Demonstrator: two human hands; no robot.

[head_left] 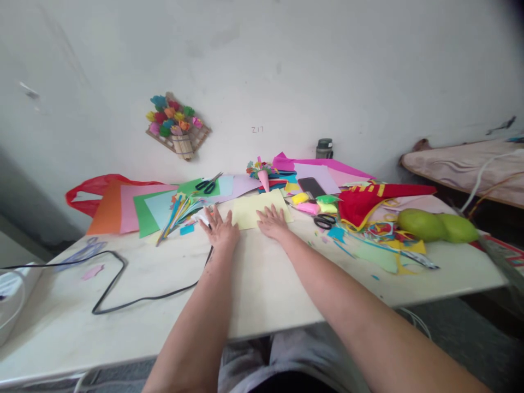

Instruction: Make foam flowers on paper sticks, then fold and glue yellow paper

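A pale yellow sheet of paper (245, 210) lies flat on the white table (270, 289), straight ahead of me. My right hand (273, 221) rests on its near right part with the fingers spread. At the sheet's left edge, my left hand (221, 226) is stretched out with its fingers apart, beside a crumpled white piece (200, 216). Neither hand grips anything. Close to the left hand are a bundle of coloured paper strips (176, 215) and a small blue piece (187, 230). Black-handled scissors (325, 221) lie to the right of the sheet.
Coloured sheets (131, 204) and other scissors (208, 184) lie at the back left. A black cable (147, 298) crosses the left side. A phone (311, 187), bright clay packs (307, 208), red cloth (360, 204), paper scraps and green fruit (421, 224) cover the right. A paper bouquet (263, 176) stands behind.
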